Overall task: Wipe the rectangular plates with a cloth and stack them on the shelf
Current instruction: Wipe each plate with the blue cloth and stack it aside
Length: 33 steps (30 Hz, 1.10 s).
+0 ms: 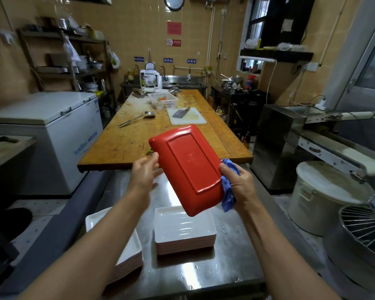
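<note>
Red plate (187, 167) underside presented for wiping, frame centre.
Right hand (239, 182) pinches blue cloth (227, 191) against rim; left hand (144, 172), fingers spread, steadies far edge.

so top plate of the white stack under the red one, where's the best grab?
Judging from its pose, the near short rim. The white stack lies flat with its top plate face up, lip raised and bare. Come from the person's side, thumb over the lip, fingers under. The red plate hangs over the far end.
</note>
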{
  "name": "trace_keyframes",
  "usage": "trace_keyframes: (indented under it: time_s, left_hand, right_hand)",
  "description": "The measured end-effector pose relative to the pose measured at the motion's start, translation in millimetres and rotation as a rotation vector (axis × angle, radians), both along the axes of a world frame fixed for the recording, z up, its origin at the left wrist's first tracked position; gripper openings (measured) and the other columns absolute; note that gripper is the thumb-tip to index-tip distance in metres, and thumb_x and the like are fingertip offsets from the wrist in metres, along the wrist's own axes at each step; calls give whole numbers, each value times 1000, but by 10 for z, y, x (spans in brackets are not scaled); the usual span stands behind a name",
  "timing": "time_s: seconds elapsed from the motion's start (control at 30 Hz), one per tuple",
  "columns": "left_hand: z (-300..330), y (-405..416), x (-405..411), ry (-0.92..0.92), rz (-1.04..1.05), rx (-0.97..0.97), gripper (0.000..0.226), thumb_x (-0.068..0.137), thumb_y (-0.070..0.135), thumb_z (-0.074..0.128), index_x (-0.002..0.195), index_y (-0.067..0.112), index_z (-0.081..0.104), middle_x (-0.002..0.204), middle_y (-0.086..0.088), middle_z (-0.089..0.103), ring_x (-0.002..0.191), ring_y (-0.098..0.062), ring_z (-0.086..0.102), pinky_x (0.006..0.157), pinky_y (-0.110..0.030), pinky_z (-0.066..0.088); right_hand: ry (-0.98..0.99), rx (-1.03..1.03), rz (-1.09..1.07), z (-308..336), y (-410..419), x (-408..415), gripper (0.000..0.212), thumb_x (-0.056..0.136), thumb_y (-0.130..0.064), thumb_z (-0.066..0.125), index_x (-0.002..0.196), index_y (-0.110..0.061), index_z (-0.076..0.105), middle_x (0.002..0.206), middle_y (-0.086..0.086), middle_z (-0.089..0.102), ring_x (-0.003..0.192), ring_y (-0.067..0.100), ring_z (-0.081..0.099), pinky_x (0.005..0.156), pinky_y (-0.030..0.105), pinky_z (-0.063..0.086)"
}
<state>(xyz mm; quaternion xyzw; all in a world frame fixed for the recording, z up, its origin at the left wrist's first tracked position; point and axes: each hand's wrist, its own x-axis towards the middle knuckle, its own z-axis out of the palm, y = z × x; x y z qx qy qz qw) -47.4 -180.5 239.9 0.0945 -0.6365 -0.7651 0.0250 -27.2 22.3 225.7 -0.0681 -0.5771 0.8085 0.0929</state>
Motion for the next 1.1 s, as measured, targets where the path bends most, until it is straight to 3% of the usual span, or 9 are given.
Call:
trace_keyframes:
  time_s: [0.07,0.2,0.3,0.37,0.5,0.67,0.77,0.9,1.1]
  left_hand:
    - [177,-131,-40,112,19,-180,46,91,45,51,125,14,49,112,-3,61,98,-17,58,87,-40,40]
    - [471,-271,-60,100,-307,-285,36,86,48,52,97,15,62,86,-6,67,81,-21,64,79,-39,51]
    - [457,-279,-43,20,-456,-231,39,75,42,59,96,10,62,77,-7,68,68,-21,66,66,-37,56]
    - [378,-278,-33,-7,-504,-130,41,75,35,60,105,6,62,85,-13,69,68,-23,68,66,-37,58]
    - [193,-260,-9,30,-433,-7,43,84,29,56,116,0,59,93,-17,68,69,-23,69,67,-36,59]
    - [21,-247,-7,22,-306,99,29,94,25,49,113,6,59,84,-11,70,66,-20,69,64,-32,57]
    - [-22,-230,-26,-27,-198,195,17,95,22,50,98,11,62,70,-4,72,60,-16,69,58,-31,58]
    - [-36,-182,-59,-135,-72,317,11,93,23,55,88,15,61,60,-2,70,51,-14,67,46,-29,56]
    - [-77,-105,-58,-129,-42,376,17,96,25,51,87,14,59,55,-2,68,46,-13,65,42,-26,53]
  right_hand:
    - [9,30,112,74,123,19,26,77,-12,68,100,-3,64,96,19,69,80,28,67,75,39,58]
    - [33,136,252,160,282,32,17,85,-7,60,102,-3,64,86,12,70,71,19,69,65,28,59]
    - [9,176,332,181,325,8,33,80,-12,63,110,-1,62,93,15,69,74,20,69,67,29,58]
    - [16,226,345,214,333,1,34,79,-14,65,111,-3,62,94,14,68,75,19,68,67,28,58]
    - [40,490,147,227,253,-17,26,88,-17,64,109,-8,54,94,7,62,74,12,62,60,22,52]
    - [168,826,11,69,108,-21,13,93,-28,53,101,-18,49,94,3,58,81,17,58,73,36,47]
    - [262,940,0,-66,75,41,27,87,-43,44,107,-26,51,115,-5,56,107,20,52,91,42,45]
    - [328,920,45,-188,63,192,46,90,-29,36,134,-20,44,139,-14,34,134,11,33,111,33,28]
    - [491,1060,-56,-409,-86,296,52,84,-8,45,136,-12,44,142,3,43,138,22,30,115,43,25]
